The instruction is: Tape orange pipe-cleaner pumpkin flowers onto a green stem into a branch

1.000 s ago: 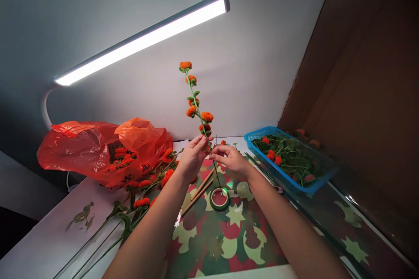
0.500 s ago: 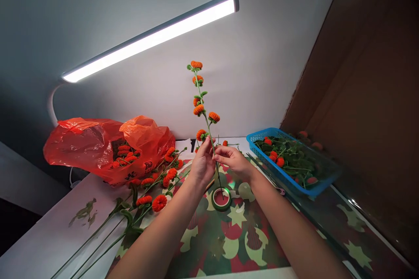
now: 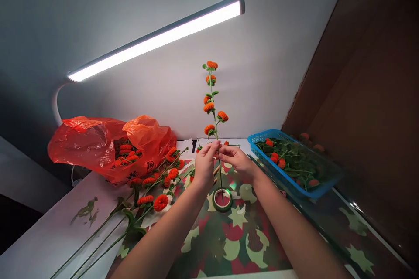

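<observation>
My left hand (image 3: 204, 163) and my right hand (image 3: 236, 159) meet above the table, both pinching a tall green stem with orange flower heads (image 3: 213, 109) that stands nearly upright. The stem's lower end runs down into a roll of green tape (image 3: 222, 199) lying flat on the patterned mat (image 3: 229, 244). My fingertips close on the stem just below its lowest flower. A thin wooden stick (image 3: 216, 170) lies partly hidden behind my left hand.
A red plastic bag (image 3: 108, 148) with orange flowers sits at the left. Several finished stems (image 3: 144, 200) lie beside it. At the right stands a blue basket (image 3: 288, 178) of flower pieces. A lit desk lamp bar (image 3: 157, 39) hangs overhead. Brown cardboard (image 3: 366, 96) leans at right.
The stem has swung from leaning left to nearly upright and shifted right. My hands have moved slightly right, fingertips still together on it.
</observation>
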